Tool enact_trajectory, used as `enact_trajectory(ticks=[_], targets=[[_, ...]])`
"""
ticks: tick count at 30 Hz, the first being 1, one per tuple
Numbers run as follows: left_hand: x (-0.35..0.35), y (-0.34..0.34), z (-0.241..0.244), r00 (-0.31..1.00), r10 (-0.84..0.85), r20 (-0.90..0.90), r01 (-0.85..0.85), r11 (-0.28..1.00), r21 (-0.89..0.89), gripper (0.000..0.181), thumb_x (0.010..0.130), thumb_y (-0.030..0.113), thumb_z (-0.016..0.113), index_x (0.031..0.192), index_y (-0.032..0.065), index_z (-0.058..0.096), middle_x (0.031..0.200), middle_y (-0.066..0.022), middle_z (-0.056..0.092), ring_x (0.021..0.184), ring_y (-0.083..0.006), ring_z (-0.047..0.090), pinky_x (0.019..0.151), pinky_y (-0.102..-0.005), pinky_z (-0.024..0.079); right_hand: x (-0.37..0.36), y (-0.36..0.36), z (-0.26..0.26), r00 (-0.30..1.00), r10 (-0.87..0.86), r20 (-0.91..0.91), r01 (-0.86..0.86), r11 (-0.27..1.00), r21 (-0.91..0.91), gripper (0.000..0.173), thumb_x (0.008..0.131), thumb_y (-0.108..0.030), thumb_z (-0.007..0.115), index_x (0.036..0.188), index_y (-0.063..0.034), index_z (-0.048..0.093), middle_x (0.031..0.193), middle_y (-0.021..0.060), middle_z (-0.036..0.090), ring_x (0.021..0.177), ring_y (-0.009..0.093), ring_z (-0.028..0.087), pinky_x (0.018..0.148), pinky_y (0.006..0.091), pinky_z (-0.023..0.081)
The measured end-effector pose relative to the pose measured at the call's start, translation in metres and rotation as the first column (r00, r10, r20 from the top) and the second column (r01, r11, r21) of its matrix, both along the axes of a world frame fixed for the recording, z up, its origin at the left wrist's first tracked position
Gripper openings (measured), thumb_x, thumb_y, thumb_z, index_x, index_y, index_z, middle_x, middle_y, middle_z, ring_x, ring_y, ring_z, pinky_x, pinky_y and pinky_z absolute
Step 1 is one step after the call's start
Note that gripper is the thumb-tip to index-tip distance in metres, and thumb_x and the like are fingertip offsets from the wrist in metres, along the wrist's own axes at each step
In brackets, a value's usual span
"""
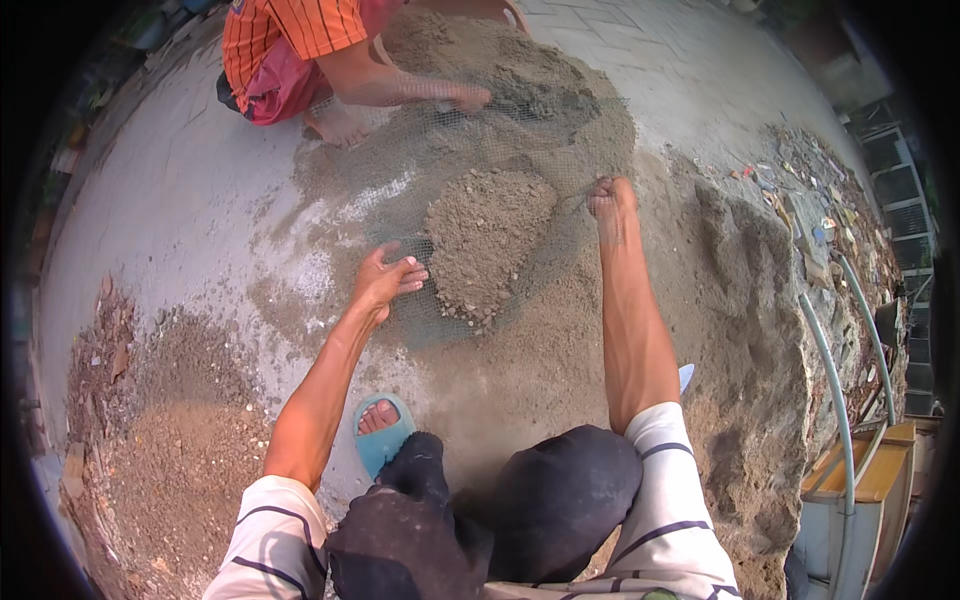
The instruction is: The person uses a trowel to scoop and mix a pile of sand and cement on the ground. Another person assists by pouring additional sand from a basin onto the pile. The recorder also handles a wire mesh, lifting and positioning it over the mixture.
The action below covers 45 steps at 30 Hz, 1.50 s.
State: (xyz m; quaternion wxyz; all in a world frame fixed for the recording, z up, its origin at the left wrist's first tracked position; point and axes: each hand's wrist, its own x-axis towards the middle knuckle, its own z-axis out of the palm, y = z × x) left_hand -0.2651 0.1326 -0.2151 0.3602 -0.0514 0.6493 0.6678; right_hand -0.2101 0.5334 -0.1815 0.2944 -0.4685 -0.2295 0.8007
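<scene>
A wire mesh screen (540, 281) lies spread low over the ground before me, with a heap of coarse sand and pebbles (491, 232) on it. My right hand (613, 199) is closed on the mesh's right edge. At the left edge, just beside the heap, is my left hand (390, 279), its fingers spread; whether they touch the mesh I cannot tell. Across from me a crouching co-worker's hand (471, 97) is at the far part of the mesh, where finer sand (517, 60) is piled.
A gravel pile (180, 465) lies at the lower left. Along the right runs a large sand mound (742, 300), with scattered debris, bent pipes (836, 382) and a wooden-topped cabinet (862, 465) beyond. My sandalled foot (384, 431) is below the mesh.
</scene>
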Motion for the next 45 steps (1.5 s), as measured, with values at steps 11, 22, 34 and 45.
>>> enact_trajectory(ticks=[11,22,34,45], targets=[[-0.051,-0.041,0.142,0.96,-0.269,-0.072,0.265,0.963,-0.055,0.029,0.093,0.005,0.057,0.12,-0.0056,0.055,0.094,-0.0201,0.069,0.076,-0.0239,0.073,0.053,-0.0255,0.057,0.111,-0.034,0.026,0.935,0.14,-0.325,-0.185,0.976,-0.114,0.01,0.095,-0.001,0.049,0.096,0.0066,0.055,0.062,-0.0048,0.042,0.044,0.003,0.034,0.035,0.0201,0.029],[-0.008,-0.035,0.162,0.97,-0.23,-0.086,0.228,0.973,-0.023,0.036,0.091,0.01,0.062,0.125,0.0007,0.058,0.092,-0.0164,0.071,0.076,-0.0206,0.072,0.057,-0.0251,0.051,0.105,-0.068,0.016,0.966,0.166,-0.198,-0.179,0.983,-0.05,0.015,0.097,-0.006,0.051,0.106,0.0056,0.053,0.063,-0.0057,0.04,0.046,0.002,0.034,0.035,0.0195,0.027],[0.014,-0.042,0.159,0.953,-0.298,-0.059,0.298,0.954,-0.007,0.037,0.092,0.009,0.061,0.128,0.0006,0.057,0.093,-0.0168,0.071,0.079,-0.0231,0.073,0.061,-0.0323,0.059,0.153,-0.059,0.028,0.942,0.106,-0.319,-0.106,0.994,0.016,0.013,0.093,-0.006,0.056,0.102,0.0033,0.057,0.063,-0.0066,0.04,0.046,0.002,0.034,0.036,0.0198,0.028],[-0.012,-0.065,0.15,0.966,-0.243,-0.089,0.238,0.97,-0.055,0.039,0.092,0.016,0.063,0.129,0.0046,0.058,0.09,-0.0139,0.072,0.078,-0.0212,0.073,0.058,-0.0299,0.05,0.132,-0.087,0.049,0.935,0.27,-0.229,-0.242,0.96,0.142,0.014,0.095,-0.006,0.055,0.102,0.0054,0.057,0.065,-0.0043,0.044,0.047,0.003,0.037,0.036,0.0193,0.031]])
